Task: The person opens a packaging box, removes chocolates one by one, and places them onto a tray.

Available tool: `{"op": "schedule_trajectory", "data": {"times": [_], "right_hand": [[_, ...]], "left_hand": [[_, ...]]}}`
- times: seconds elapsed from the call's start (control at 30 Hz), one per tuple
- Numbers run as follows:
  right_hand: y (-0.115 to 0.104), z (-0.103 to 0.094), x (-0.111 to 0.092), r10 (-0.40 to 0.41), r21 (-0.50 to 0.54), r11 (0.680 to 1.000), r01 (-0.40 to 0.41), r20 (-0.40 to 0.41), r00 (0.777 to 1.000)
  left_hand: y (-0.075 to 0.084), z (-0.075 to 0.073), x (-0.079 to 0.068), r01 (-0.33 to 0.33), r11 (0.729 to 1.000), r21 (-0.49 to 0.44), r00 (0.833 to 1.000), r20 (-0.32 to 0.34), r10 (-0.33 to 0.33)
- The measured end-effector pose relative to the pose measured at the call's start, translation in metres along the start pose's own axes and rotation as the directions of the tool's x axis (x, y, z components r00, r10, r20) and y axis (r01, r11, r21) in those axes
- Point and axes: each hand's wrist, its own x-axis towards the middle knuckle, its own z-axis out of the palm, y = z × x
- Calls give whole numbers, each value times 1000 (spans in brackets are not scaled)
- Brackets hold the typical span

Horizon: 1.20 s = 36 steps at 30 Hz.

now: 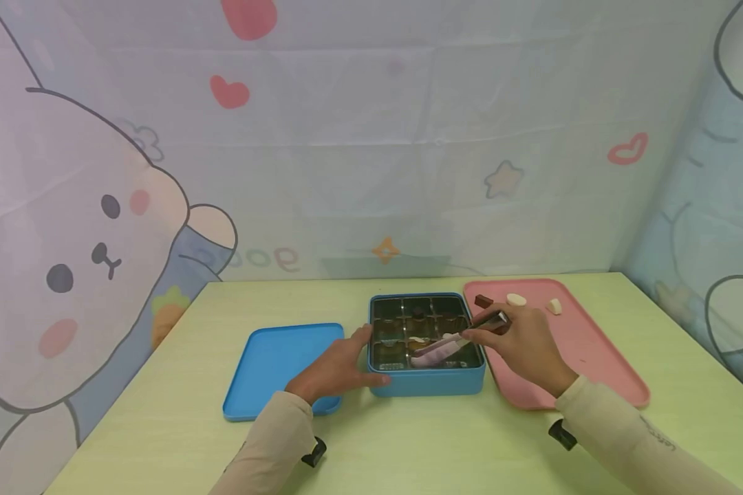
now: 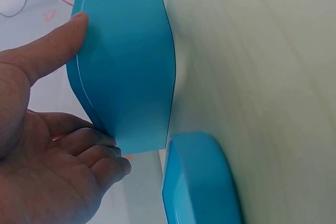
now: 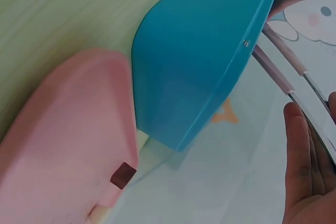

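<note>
A blue square box [image 1: 430, 385] with a dark divided insert stands on the table, several compartments showing. My left hand [image 1: 337, 368] holds its front left corner, thumb along the front and fingers against the left side. Tongs with pale pink tips [image 1: 439, 350] are held in my right hand [image 1: 526, 344], over the box's right side. Their tips reach into the front compartments; the right wrist view shows the two tong arms [image 3: 275, 74] a little apart. Whether anything is between the tips is hidden. Small pale and brown pieces lie in some compartments, too blurred to name.
To the right lies a pink tray [image 1: 582, 350] bearing a dark brown block [image 1: 483, 301], a white oval piece [image 1: 516, 300] and a pale wedge-shaped piece [image 1: 554, 306]. A blue lid [image 1: 278, 364] rests left of the box. Behind the table hangs a printed cloth [image 1: 347, 172].
</note>
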Motion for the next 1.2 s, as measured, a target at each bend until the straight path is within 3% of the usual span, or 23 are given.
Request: {"op": "schedule_trajectory", "data": {"times": [0.47, 0.7, 0.87, 1.07, 1.2], "right_hand": [[8, -34, 6, 75, 135, 989, -52, -172, 982], [26, -68, 10, 139, 163, 982, -96, -279, 950], [49, -81, 11, 208, 176, 971, -160, -304, 930], [73, -77, 3, 271, 66, 962, -263, -293, 917], [83, -64, -1, 221, -68, 966, -248, -274, 936]], "left_hand": [[-1, 1, 1, 13, 1000, -1, 1000, -5, -13], [0, 1, 1, 22, 1000, -9, 1000, 5, -22], [-2, 1, 1, 15, 1000, -13, 1000, 3, -15], [-2, 0, 2, 9, 1000, -16, 1000, 8, -9], [-2, 0, 1, 15, 1000, -21, 1000, 11, -15]]}}
